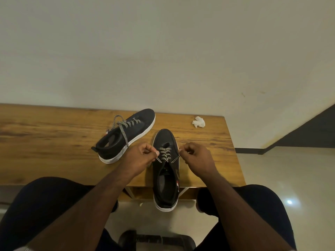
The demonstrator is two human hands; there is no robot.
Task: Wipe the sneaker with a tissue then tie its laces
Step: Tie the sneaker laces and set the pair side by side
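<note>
1. Centrally, lower middle of the frame: black sneaker (165,142) with a white sole, toe pointing to the top of the frame, heel sticking out past the near edge of the wooden table (54,127).
2. Laces (165,154), black-and-white checked, cross over the sneaker's tongue area between the two hands.
3. Left hand (140,156), just left of the sneaker: fingers curled tight, pinching one lace end at the fingertips.
4. Right hand (196,156), just right of the sneaker: fingers curled in, pinching the other lace end, which runs taut from the eyelets to the fingers.
5. Both lace ends are drawn outward to opposite sides; no finished bow is visible, and I cannot tell whether a first knot is made.
6. Tissue (198,121), white and crumpled, lies on the table in the upper right part of the tabletop, well apart from both hands and the sneaker.
7. Second sneaker (126,134), same black and white, sits left of centre on the table, angled with its toe to the upper right, its laces loose and looping over the collar.
8. Forearms come in from the bottom of the frame; dark-clothed knees (45,205) at lower left and lower right.
9. Dark dumbbell-like object (155,240) on the pale floor at bottom centre, partly cut off.
10. Plain pale wall (163,51) fills the upper half.
</note>
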